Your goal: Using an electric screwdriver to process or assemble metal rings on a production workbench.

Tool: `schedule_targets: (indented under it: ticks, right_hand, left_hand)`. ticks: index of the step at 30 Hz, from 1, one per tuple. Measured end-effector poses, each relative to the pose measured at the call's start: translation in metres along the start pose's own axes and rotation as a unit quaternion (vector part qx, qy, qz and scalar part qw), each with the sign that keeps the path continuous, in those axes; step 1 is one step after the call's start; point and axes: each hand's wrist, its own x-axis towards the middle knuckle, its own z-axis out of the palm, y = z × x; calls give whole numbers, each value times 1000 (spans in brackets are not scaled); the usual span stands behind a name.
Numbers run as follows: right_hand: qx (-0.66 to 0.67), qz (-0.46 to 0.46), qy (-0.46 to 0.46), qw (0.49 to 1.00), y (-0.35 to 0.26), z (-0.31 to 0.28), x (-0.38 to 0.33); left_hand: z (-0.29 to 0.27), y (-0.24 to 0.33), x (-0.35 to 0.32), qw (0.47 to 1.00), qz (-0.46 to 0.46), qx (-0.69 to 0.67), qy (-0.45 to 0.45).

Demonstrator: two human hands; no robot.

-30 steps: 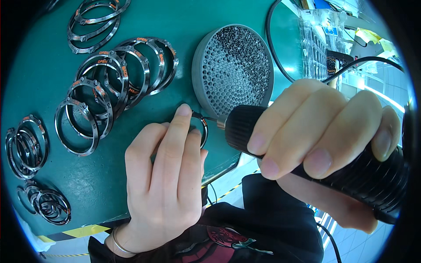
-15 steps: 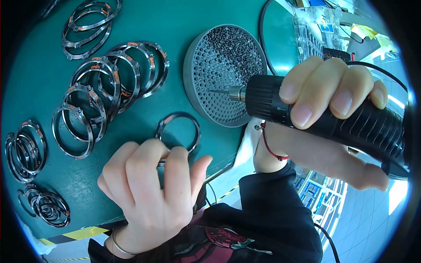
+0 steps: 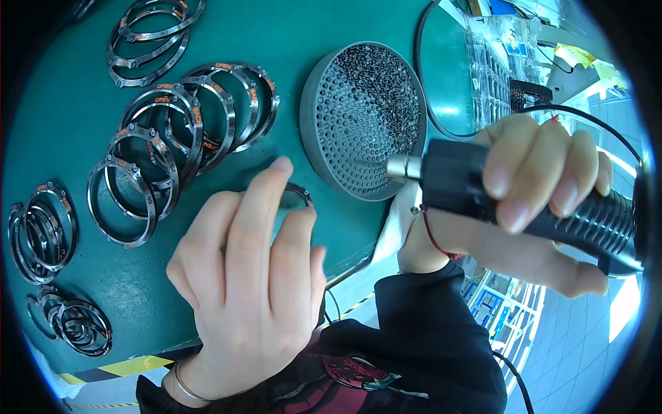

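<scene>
The left hand [image 3: 248, 290] lies flat on the green table [image 3: 62, 90], fingers stretched toward twelve o'clock and unclenched; its fingertips [image 3: 279, 169] press on a single metal ring [image 3: 298, 195], most of which is hidden beneath the hand, so whether a finger hooks through it cannot be told; the ring sits near the table's front edge, just at seven o'clock of the grey perforated dish [image 3: 365, 117].

The right hand [image 3: 531, 200] is wrapped tight around a black electric screwdriver [image 3: 524, 200], fingers curled over its ribbed barrel; the tool lies nearly level, its silver nose [image 3: 403, 167] pointing toward nine o'clock, the thin bit reaching over the dish's near rim; a black cable [image 3: 586, 114] arcs from it at one o'clock.

The dish holds a heap of small dark screws [image 3: 383, 83].

At ten o'clock of the left hand a row of overlapping metal rings [image 3: 179, 131] leans across the table; two more rings [image 3: 148, 34] lie at eleven o'clock; smaller stacks [image 3: 41, 228] sit at nine o'clock near the rim.
</scene>
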Motion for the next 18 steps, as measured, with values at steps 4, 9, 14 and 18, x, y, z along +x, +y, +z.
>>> schedule_targets:
  ticks: [4, 9, 14, 18]
  right_hand:
    - [33, 23, -40, 998, 3, 12, 1]
    - [3, -12, -122, 993, 17, 15, 2]
    - [-12, -14, -147, 989, 18, 19, 5]
    - [5, -19, -155, 988, 28, 25, 0]
  left_hand:
    - [8, -6, -3, 999, 32, -12, 9]
    - [6, -6, -4, 999, 24, -26, 18]
    - [8, -4, -1, 998, 31, -41, 28]
    - [10, -7, -5, 998, 22, -42, 34]
